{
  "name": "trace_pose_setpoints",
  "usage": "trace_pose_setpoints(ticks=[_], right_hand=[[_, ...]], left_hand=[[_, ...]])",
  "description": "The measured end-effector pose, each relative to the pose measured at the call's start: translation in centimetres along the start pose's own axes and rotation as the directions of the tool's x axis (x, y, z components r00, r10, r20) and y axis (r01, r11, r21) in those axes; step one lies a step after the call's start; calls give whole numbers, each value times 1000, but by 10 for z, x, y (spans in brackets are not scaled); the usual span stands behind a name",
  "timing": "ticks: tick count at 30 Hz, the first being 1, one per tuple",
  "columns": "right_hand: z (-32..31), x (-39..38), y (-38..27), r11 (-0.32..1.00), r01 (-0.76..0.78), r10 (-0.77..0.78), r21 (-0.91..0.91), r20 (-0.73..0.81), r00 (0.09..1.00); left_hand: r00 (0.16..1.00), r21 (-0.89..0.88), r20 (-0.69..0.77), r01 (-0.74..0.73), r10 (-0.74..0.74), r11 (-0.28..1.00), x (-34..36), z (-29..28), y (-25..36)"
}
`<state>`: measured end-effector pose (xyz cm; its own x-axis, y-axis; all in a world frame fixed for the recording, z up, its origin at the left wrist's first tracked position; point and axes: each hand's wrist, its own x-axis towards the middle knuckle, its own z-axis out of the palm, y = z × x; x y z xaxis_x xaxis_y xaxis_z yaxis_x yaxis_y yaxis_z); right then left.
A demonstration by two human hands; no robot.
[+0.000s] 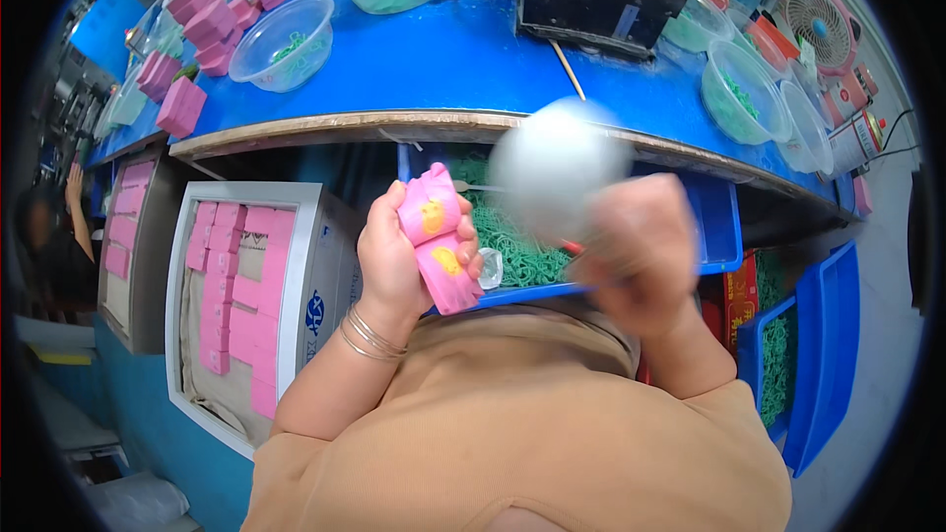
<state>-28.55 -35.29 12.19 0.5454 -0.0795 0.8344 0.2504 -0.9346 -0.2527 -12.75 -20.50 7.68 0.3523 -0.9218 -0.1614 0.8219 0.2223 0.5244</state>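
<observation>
The right hand (pixel 639 254) is motion-blurred; its grip cannot be made out, and a pale round blur (pixel 558 169) above it is unidentifiable. The left hand (pixel 399 258) clasps a pink box (pixel 437 236) below the counter (pixel 473 69) edge, over the blue bin (pixel 724 227) of green pieces.

Your left hand (pixel 394 256) grips a small pink box (pixel 439 236) that looks like glossy printed card, with a scrap of clear plastic (pixel 490 268) just below your fingertips. Your right hand (pixel 636 256) is blurred, and the pale round thing (pixel 557 167) above it shows no finish you can judge. Thin metal bangles (pixel 370 335) shine at your left wrist. The bowls (pixel 286 39) in the upper frame are clear, glossy plastic on a smooth blue tabletop (pixel 473 59). Your top (pixel 522 433) at the lower centre is matt tan cloth.
</observation>
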Motion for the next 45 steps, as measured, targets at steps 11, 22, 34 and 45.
trace_pose_setpoints(ticks=[11,22,34,45], right_hand=[[-3,-4,-18,980,-25,-5,195,155,988],[-22,-5,56,890,-397,357,-223,-198,913],[11,13,-16,984,31,-90,177,335,938],[17,4,-12,934,-123,-34,335,428,903]], left_hand=[[914,451,123,-399,387,799,-5,20,5],[867,287,-237,-368,438,884,-11,14,-2],[864,534,-152,-338,481,775,-12,18,-10],[801,766,71,-426,595,482,-21,18,-7]])
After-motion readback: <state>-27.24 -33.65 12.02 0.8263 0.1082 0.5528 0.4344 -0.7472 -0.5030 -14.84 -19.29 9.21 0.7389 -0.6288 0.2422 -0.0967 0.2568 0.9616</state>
